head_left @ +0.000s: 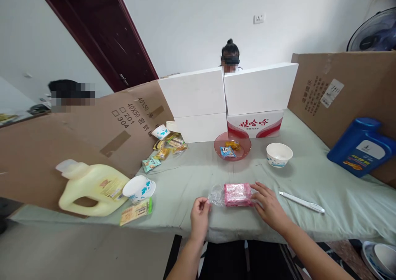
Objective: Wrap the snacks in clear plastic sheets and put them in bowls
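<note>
A pink pack [237,195] with a shiny clear covering lies on the green cloth in front of me. Crinkled clear plastic wrap [217,195] sticks out from its left end. My left hand [200,217] is closed, thumb and fingertips pinching the edge of that wrap. On the other side, my right hand [268,203] has its fingers stretched out, the tips at the pack's right end. A slim white tool with a long handle [301,202] lies to the right of that hand.
Behind the pack stand a pink glass dish [232,155] holding snack packets and a white paper bowl [279,154]. At left are a yellow jug [93,189], a tipped paper bowl [139,188] and several snacks. A blue bottle [360,147] leans right. Boxes wall the back; people sit beyond.
</note>
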Action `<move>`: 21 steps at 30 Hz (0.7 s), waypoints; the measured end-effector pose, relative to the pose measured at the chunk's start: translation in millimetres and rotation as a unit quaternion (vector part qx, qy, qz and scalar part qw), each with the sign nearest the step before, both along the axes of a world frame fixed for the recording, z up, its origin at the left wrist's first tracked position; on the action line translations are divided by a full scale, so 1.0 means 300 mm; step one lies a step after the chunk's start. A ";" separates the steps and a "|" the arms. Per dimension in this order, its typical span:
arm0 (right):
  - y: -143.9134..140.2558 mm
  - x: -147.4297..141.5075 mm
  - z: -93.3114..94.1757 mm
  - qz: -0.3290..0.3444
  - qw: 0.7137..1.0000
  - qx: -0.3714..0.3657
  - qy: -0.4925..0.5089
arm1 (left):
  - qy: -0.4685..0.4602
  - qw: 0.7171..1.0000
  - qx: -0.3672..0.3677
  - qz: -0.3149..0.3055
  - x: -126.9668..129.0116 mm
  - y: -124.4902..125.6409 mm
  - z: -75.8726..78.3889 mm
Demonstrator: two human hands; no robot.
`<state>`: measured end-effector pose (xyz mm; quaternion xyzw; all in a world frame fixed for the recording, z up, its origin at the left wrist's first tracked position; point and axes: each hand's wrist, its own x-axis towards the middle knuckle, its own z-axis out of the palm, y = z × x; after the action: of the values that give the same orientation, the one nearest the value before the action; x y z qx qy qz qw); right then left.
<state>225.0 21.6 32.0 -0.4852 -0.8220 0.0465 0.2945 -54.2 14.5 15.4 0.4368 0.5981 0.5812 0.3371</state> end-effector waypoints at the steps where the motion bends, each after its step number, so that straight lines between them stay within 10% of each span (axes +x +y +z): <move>1: -0.024 0.057 -0.015 -0.009 1.000 0.006 0.006 | 0.003 1.000 -0.004 0.010 -0.038 -0.010 -0.003; 7: -0.129 0.277 -0.054 -0.154 0.986 0.036 0.062 | 0.151 0.984 0.073 0.061 -0.098 -0.042 0.026; 15: -0.046 0.047 0.123 -0.093 0.985 -0.033 0.142 | 0.486 0.801 0.208 -0.279 0.140 -0.017 0.209; 21: -0.110 0.007 0.128 -0.031 0.971 -0.233 -0.047 | 0.519 0.761 0.085 -0.380 0.140 -0.136 0.179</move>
<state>227.0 -11.5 70.4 -0.5675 -0.7860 0.2049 0.1352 -12.2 -26.3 69.1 0.8901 0.4144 0.1385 0.1298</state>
